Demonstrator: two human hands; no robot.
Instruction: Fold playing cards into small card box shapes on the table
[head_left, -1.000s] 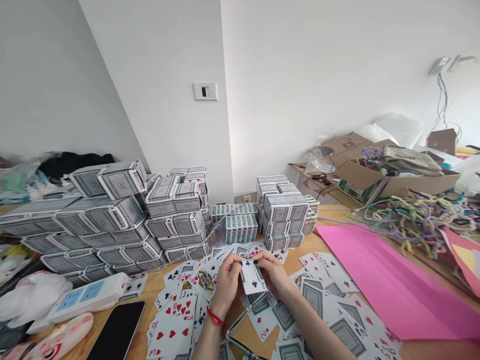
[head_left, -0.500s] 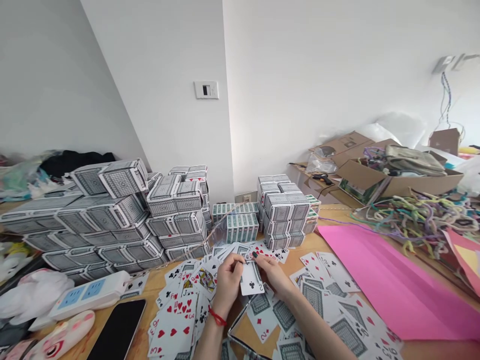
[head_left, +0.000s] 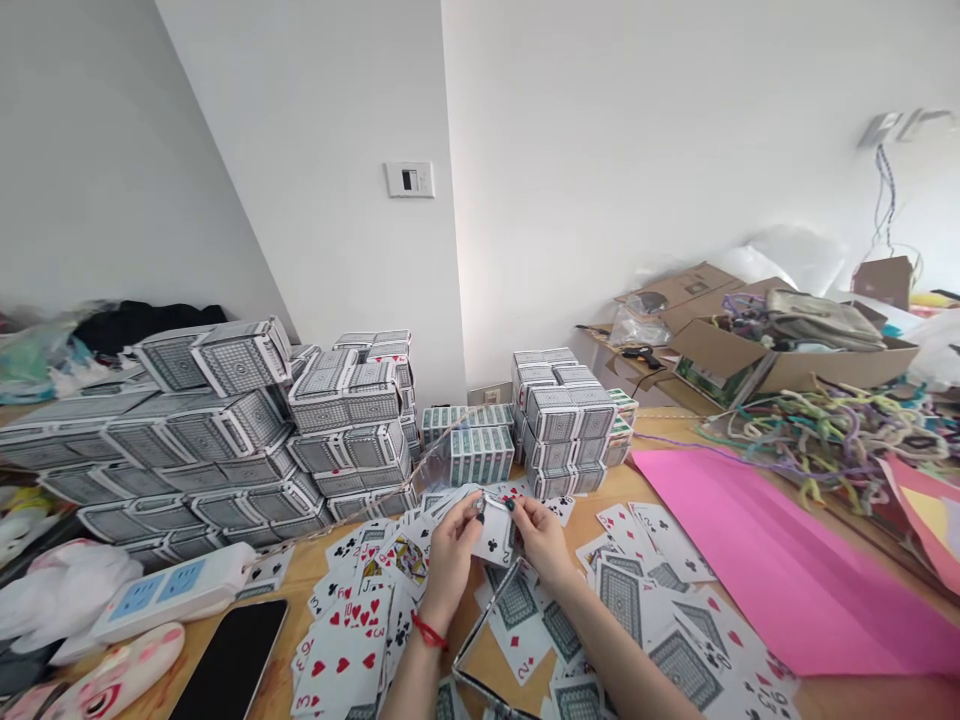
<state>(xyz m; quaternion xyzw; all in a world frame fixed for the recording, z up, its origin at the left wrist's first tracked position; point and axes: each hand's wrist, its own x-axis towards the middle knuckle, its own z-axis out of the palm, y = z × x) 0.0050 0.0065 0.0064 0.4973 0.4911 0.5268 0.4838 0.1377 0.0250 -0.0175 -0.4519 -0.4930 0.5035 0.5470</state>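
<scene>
Past a two of diamonds [head_left: 523, 648] lying face up, I hold a two of clubs [head_left: 491, 547] at my twelve o'clock, left hand [head_left: 452, 545] and right hand [head_left: 543, 540] nearly closed, fingertips pinching its far edge, with green-patterned packs [head_left: 481, 457] beyond, also at twelve o'clock.

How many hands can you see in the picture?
2. The left hand, with a red bracelet on its wrist, is at the left side of a clubs card; the right hand is at its right side. No others show.
</scene>
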